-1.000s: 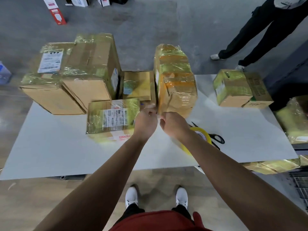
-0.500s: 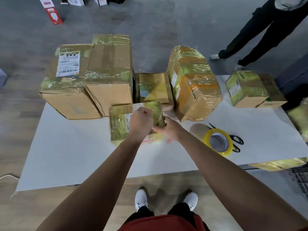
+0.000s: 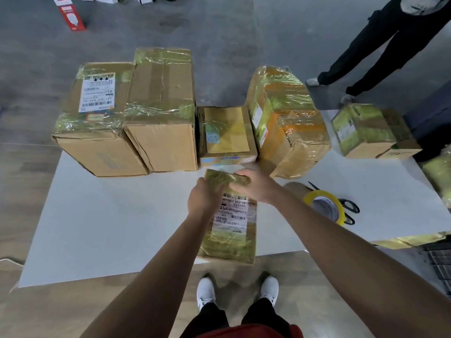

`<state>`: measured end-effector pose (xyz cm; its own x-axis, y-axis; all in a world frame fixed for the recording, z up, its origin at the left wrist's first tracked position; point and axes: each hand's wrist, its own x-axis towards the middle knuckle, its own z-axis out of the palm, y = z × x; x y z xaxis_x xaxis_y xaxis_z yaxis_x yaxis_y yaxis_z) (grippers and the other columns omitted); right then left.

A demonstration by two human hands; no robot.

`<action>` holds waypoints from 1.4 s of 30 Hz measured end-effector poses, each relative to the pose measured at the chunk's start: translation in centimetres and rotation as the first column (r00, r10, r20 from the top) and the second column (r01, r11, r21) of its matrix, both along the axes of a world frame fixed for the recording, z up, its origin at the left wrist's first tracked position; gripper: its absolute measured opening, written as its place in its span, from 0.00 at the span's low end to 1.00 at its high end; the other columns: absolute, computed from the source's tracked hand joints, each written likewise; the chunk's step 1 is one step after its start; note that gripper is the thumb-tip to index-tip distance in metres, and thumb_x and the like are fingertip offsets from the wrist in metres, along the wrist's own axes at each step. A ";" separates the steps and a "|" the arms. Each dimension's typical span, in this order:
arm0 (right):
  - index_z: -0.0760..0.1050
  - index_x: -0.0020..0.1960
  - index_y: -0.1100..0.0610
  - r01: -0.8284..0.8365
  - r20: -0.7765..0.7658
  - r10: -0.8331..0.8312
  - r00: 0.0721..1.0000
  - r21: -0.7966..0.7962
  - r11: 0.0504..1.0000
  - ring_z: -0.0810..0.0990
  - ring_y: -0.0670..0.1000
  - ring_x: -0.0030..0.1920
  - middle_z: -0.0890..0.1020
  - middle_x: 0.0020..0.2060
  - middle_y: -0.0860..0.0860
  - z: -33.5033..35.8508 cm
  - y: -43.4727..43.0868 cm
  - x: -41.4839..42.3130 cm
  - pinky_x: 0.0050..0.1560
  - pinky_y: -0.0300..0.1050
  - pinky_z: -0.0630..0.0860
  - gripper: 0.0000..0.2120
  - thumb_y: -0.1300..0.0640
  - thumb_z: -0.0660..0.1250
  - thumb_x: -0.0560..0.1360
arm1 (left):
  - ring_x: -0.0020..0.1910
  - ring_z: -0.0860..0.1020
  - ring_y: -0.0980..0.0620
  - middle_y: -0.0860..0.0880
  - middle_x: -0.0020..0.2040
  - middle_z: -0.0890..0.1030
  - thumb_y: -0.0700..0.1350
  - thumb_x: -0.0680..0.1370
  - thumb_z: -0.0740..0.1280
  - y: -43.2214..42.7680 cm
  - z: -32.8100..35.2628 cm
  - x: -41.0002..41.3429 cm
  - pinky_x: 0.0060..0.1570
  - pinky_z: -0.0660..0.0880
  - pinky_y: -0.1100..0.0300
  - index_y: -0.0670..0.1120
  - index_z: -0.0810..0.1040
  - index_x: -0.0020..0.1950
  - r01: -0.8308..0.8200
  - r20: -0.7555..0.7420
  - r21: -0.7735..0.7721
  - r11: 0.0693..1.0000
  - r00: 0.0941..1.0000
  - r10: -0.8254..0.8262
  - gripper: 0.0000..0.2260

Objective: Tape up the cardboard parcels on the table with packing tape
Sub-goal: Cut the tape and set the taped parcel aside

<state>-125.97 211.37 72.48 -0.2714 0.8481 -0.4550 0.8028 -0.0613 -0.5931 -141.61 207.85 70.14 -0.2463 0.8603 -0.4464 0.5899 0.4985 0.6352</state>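
Left hand (image 3: pixel 204 199) and right hand (image 3: pixel 255 187) gripping far end of parcel (image 3: pixel 231 236), label showing "007 E02-10", fingers curling round it.

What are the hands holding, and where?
The left hand and right hand hold the small labelled parcel by its far end.

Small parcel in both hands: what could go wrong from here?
1. The parcel's near end shows past the table's near edge. The left hand and right hand grip only its far end, so it could tip off if they let go.
2. The tape roll lies on the scissors. Grabbing the roll may drag them or catch a blade.
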 end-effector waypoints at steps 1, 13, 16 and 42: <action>0.72 0.70 0.55 0.014 0.041 -0.016 0.999 0.052 0.999 0.75 0.55 0.63 0.78 0.63 0.53 -0.7 -0.3 -0.6 0.62 0.49 0.72 0.30 0.40 0.69 0.75 | 0.56 0.78 0.41 0.41 0.57 0.80 0.57 0.79 0.64 -0.1 0.0 0.3 0.51 0.75 0.52 0.39 0.71 0.64 -0.023 -0.011 -0.001 1.000 1.000 0.023 0.23; 0.79 0.63 0.61 0.265 -0.202 -0.209 0.957 0.313 0.912 0.78 0.55 0.58 0.83 0.56 0.56 -4.1 -1.7 -0.9 0.56 0.36 0.68 0.15 0.57 0.66 0.80 | 0.41 0.78 0.47 0.46 0.41 0.79 0.67 0.77 0.60 0.8 -1.1 0.5 0.40 0.73 0.56 0.40 0.76 0.49 -0.124 -0.009 -0.087 0.988 0.992 0.124 0.29; 0.76 0.66 0.61 0.355 -0.269 -0.284 0.920 0.267 0.896 0.76 0.50 0.59 0.80 0.60 0.54 -4.2 -2.0 -0.8 0.54 0.31 0.64 0.15 0.57 0.63 0.81 | 0.32 0.76 0.50 0.49 0.32 0.77 0.68 0.74 0.62 0.9 -1.3 0.3 0.34 0.72 0.58 0.41 0.76 0.41 -0.118 0.071 -0.082 0.990 0.990 0.124 0.29; 0.75 0.66 0.40 0.397 -0.007 -0.405 0.914 0.214 0.892 0.68 0.56 0.68 0.69 0.67 0.48 0.1 -2.1 -1.8 0.67 0.54 0.63 0.22 0.33 0.57 0.77 | 0.70 0.67 0.38 0.38 0.71 0.68 0.59 0.80 0.48 -0.9 1.5 4.6 0.69 0.66 0.43 0.41 0.64 0.73 -0.106 0.237 0.025 0.994 0.967 0.097 0.29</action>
